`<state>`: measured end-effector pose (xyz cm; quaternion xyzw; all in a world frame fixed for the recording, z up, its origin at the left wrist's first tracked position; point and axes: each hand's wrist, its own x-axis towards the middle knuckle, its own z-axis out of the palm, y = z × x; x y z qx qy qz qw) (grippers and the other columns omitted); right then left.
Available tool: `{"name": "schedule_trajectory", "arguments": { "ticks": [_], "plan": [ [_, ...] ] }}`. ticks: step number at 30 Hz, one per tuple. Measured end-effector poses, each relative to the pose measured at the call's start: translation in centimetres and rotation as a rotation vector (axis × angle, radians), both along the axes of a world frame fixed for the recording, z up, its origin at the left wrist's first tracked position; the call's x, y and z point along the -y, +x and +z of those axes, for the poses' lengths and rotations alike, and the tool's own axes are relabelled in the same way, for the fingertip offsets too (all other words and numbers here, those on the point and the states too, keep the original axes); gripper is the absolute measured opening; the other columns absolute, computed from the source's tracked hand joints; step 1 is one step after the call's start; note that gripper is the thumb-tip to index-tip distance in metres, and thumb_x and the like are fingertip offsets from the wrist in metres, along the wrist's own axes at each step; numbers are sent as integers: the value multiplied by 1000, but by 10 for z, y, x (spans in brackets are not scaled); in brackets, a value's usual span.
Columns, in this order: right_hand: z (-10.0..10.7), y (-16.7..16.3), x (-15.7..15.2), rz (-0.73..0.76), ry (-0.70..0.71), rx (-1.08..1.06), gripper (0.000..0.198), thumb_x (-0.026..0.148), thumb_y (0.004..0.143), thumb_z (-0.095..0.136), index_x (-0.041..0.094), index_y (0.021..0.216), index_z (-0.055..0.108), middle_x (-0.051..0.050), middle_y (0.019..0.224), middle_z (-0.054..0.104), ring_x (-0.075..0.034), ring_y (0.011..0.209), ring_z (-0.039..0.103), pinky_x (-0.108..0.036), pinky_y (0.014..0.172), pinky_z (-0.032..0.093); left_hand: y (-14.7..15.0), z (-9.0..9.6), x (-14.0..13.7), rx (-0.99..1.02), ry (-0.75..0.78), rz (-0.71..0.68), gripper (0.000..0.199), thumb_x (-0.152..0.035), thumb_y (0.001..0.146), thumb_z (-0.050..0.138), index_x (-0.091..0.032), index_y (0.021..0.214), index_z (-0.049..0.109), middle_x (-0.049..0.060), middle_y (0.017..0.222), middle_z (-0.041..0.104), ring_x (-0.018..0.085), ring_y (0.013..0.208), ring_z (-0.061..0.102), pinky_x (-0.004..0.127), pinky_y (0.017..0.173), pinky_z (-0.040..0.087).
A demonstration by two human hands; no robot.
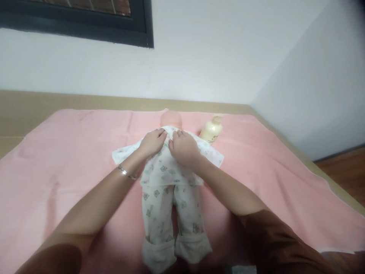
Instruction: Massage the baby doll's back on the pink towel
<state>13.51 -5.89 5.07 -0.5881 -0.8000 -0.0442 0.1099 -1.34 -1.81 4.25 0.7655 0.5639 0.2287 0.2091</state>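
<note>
A baby doll [171, 118] lies with its head toward the wall, dressed in a white printed top [168, 173] and matching trousers [158, 209] with turned-up cuffs. My left hand [154, 141], a silver bracelet at its wrist, pinches the top's fabric near the neckline. Close beside it, my right hand [184, 146] has its fingers curled on the same cloth, just below the doll's head. Both sleeves of the top spread out sideways. What exactly sits between my fingertips is too small to make out, apart from the fabric.
A pale yellow pump bottle [211, 130] leans or lies to the right of the doll's head. Pink cloth [85, 152] covers the wooden surface [28, 104]. Behind it rises a white wall [199, 57] with a dark-framed window [139, 23].
</note>
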Motion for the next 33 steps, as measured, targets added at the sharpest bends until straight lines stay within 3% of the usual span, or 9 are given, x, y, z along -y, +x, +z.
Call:
{"name": "schedule_trajectory", "arguments": {
  "ticks": [5, 11, 16, 21, 27, 33],
  "plan": [
    [0, 3, -6, 37, -44, -55, 45, 25, 103, 31, 0, 123, 61, -25, 128, 66, -33, 124, 57, -42, 108, 42, 4, 0, 1, -107, 54, 33, 37, -33, 98, 31, -19, 100, 65, 12, 107, 71, 28, 102, 65, 39, 92, 50],
    [-2, 16, -27, -67, -174, -227, 57, 41, 103, 36, -2, 138, 50, -27, 145, 54, -35, 134, 50, -44, 113, 38, 12, 10, 18, -128, 41, 79, 38, -20, 92, 37, -18, 112, 69, 10, 122, 72, 27, 119, 64, 38, 105, 49],
    [-4, 19, -32, -86, -193, -234, 59, 42, 103, 36, -2, 141, 48, -27, 149, 51, -35, 137, 49, -44, 115, 36, 18, 11, 28, -195, 82, 51, 41, -16, 93, 35, -16, 117, 68, 12, 132, 67, 26, 129, 58, 40, 113, 44],
    [-2, 9, -13, -63, -115, -81, 59, 36, 105, 30, -7, 140, 48, -30, 143, 55, -37, 135, 52, -47, 115, 37, 18, 5, 22, -76, 91, 36, 31, -17, 90, 40, -19, 105, 67, 11, 124, 70, 29, 125, 58, 44, 111, 46],
    [-8, -8, 18, 12, -23, 30, 58, 23, 103, 23, -12, 146, 42, -34, 151, 46, -38, 146, 42, -53, 120, 34, 13, -8, 8, 61, 134, 52, 21, -23, 89, 39, -22, 86, 60, 9, 108, 70, 27, 109, 60, 45, 106, 47],
    [-7, 1, 2, 57, -46, -46, 58, 25, 103, 30, -10, 146, 43, -31, 150, 49, -36, 145, 44, -47, 123, 32, 14, -26, 5, 154, 180, 96, 41, -27, 92, 37, -18, 120, 66, 9, 136, 66, 25, 130, 54, 44, 118, 38]
  ]
}}
